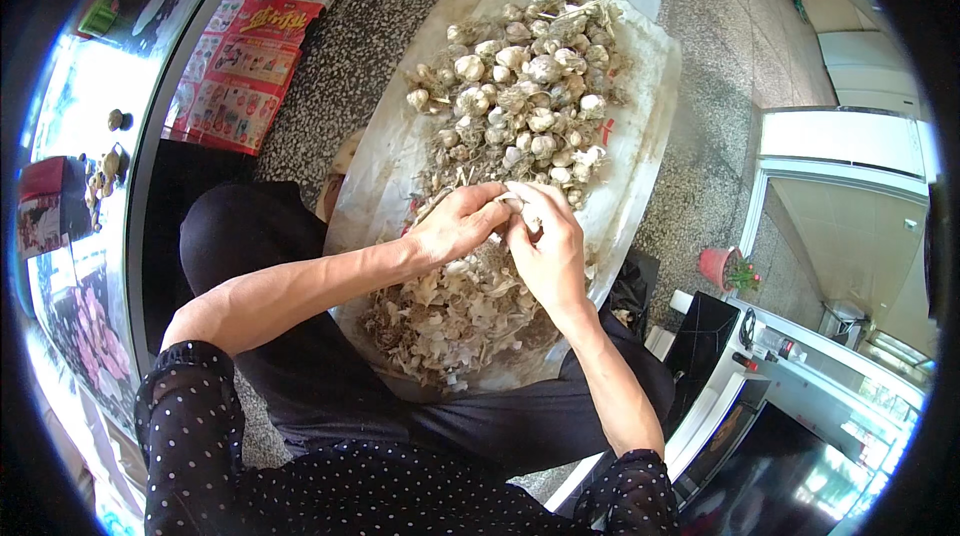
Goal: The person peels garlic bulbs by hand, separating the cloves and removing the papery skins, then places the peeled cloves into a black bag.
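Both hands meet over a pale plastic sheet [645, 161] on the floor between my knees. My left hand [461, 224] pinches a garlic bulb [514, 201] from the left, thumb and forefinger together. From the other side my right hand [551, 239] has its fingers curled round the same bulb, which is mostly covered by the fingers. Beyond the hands lies a heap of whole garlic bulbs [525, 85] with dry roots and stems. Below the hands, nearer to me, is a pile of papery garlic skins [457, 311].
At left stands a glass-topped table [112, 108] with several small cloves or bulbs and a dark red box [41, 206] on it. A red printed flyer [251, 55] hangs beside it. A potted plant [724, 269] and a white-framed cabinet [810, 356] are at right.
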A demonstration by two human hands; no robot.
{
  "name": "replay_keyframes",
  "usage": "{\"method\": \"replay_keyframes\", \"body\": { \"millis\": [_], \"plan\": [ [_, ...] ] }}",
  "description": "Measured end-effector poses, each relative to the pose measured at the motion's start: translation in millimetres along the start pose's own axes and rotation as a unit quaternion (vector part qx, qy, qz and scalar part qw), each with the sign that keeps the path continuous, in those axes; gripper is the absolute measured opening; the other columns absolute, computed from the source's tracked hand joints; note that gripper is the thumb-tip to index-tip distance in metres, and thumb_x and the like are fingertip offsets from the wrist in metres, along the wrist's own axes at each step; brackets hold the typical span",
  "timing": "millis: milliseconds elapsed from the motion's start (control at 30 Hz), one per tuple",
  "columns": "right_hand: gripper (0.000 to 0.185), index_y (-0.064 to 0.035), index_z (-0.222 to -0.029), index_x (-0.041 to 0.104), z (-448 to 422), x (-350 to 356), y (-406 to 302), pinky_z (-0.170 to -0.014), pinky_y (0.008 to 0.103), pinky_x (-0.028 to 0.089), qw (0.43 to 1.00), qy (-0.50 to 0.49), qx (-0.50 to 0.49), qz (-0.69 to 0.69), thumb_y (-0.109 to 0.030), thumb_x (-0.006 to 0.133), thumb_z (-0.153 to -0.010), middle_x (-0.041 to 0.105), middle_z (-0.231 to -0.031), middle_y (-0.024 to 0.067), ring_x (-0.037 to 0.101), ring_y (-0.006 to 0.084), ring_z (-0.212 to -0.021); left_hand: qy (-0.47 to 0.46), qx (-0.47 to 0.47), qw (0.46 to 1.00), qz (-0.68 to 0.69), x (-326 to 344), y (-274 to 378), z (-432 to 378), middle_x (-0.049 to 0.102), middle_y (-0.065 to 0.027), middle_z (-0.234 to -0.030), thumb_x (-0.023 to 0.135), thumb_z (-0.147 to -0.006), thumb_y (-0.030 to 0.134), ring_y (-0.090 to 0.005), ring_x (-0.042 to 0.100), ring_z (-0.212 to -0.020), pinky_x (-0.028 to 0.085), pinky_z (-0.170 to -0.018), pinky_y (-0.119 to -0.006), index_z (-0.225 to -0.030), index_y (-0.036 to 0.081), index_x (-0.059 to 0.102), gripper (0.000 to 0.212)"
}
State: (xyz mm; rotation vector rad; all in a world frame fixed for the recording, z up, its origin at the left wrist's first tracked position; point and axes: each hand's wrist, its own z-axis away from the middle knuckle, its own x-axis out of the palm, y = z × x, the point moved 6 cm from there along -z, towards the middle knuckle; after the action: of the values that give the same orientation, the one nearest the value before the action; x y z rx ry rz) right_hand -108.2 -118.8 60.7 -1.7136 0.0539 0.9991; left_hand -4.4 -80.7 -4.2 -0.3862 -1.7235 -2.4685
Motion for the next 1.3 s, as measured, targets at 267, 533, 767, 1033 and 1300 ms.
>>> {"method": "replay_keyframes", "body": {
  "millis": [267, 533, 767, 1033, 1300],
  "plan": [
    [0.022, -0.0024, -0.111, 0.049, -2, 4, 24, -0.074, 0.0372, 0.051, 0.998, -0.011, 0.048, -0.031, -0.004, 0.052, -0.089, 0.06, -0.099, 0.017, 0.062, 0.0265, -0.088, 0.04, -0.009, 0.975, -0.217, -10, 19, -1, 0.053, -0.0029, -0.063, 0.052, -0.094, 0.045, -0.0107, 0.046, -0.059, 0.039, -0.052, -0.031, -0.091, -0.002, 0.063, 0.049],
    [0.02, -0.0057, -0.111, 0.05, 0, 14, 32, -0.057, 0.0242, 0.046, 0.954, -0.059, 0.198, -0.216, -0.02, 0.051, -0.096, 0.059, -0.082, 0.0021, 0.055, 0.0111, -0.065, 0.056, 0.084, 0.962, -0.253, -12, 32, -4, 0.059, -0.0167, -0.062, 0.044, -0.097, 0.043, -0.0283, 0.06, -0.058, 0.047, -0.059, -0.04, -0.087, 0.001, 0.065, 0.048],
    [0.028, -0.0056, -0.108, 0.058, 6, 20, 26, -0.048, 0.0156, 0.038, 0.91, 0.004, 0.262, -0.322, -0.027, 0.064, -0.09, 0.056, -0.079, -0.0043, 0.05, 0.0021, -0.063, 0.072, 0.056, 0.986, -0.142, -9, 22, -1, 0.059, -0.0101, -0.073, 0.032, -0.101, 0.042, -0.0161, 0.052, -0.066, 0.044, -0.063, -0.035, -0.106, 0.001, 0.062, 0.051],
    [0.027, -0.0034, -0.105, 0.061, 7, 11, 29, -0.054, 0.0177, 0.043, 0.868, 0.051, 0.286, -0.403, -0.025, 0.065, -0.09, 0.063, -0.084, 0.0003, 0.053, 0.0039, -0.064, 0.031, 0.048, 0.986, -0.159, -3, 21, -3, 0.06, -0.005, -0.075, 0.031, -0.101, 0.044, -0.0128, 0.049, -0.069, 0.043, -0.063, -0.033, -0.106, 0.001, 0.061, 0.052],
    [0.022, -0.0029, -0.101, 0.062, 19, 27, 42, -0.037, 0.0167, 0.033, 0.811, 0.12, 0.311, -0.481, -0.022, 0.061, -0.091, 0.062, -0.08, -0.0004, 0.045, 0.001, -0.051, 0.08, 0.084, 0.97, -0.212, 2, 20, 5, 0.058, -0.0099, -0.068, 0.039, -0.1, 0.038, -0.0171, 0.05, -0.058, 0.042, -0.054, -0.036, -0.096, -0.001, 0.06, 0.045]
  ]
}}
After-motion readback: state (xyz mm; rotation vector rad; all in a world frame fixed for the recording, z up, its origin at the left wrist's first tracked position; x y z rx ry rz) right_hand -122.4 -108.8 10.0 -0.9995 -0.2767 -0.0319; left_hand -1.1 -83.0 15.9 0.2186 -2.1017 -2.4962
